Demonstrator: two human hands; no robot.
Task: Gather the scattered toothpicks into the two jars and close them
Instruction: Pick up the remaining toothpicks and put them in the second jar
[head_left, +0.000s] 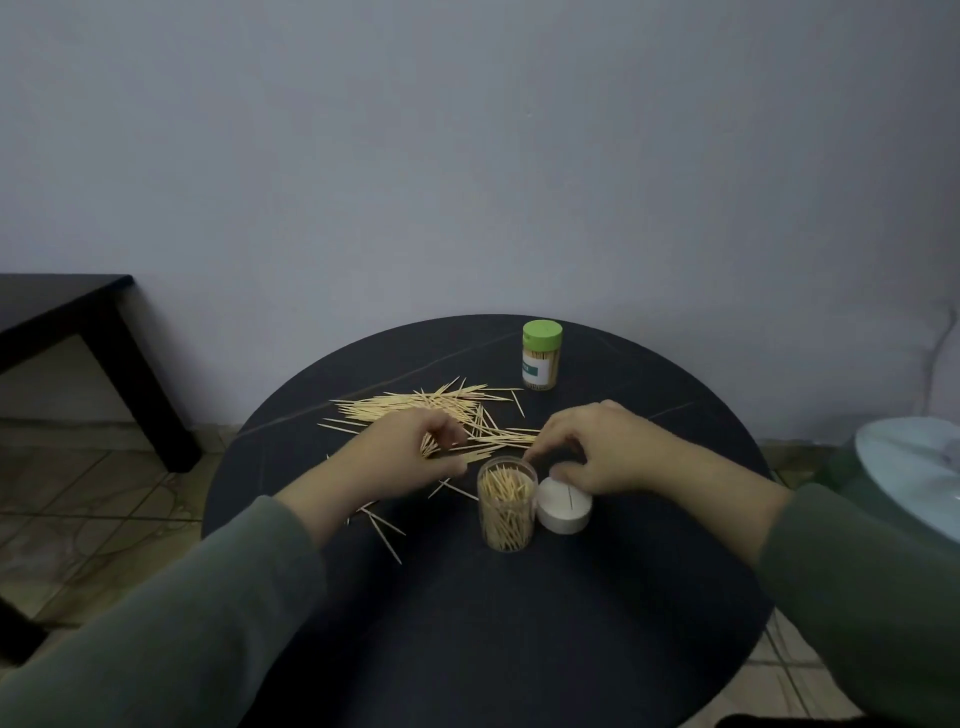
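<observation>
A clear open jar (507, 506) stands near the middle of the round black table (519, 623), partly filled with upright toothpicks. Its white lid (563, 512) lies just to its right with one toothpick across it. A pile of scattered toothpicks (431, 408) spreads behind the jar, and a few more lie loose (384, 535) to its left. My left hand (410, 457) is curled over the pile and grips a small bunch of toothpicks. My right hand (597, 447) hovers over the lid, its fingertips pinching toothpicks at the jar's far rim. A second jar (541, 362) with a green lid stands closed at the back.
A dark side table (78, 332) stands at the left against the wall. A pale round stool or seat (909, 467) sits close to the table's right edge. Tiled floor lies below.
</observation>
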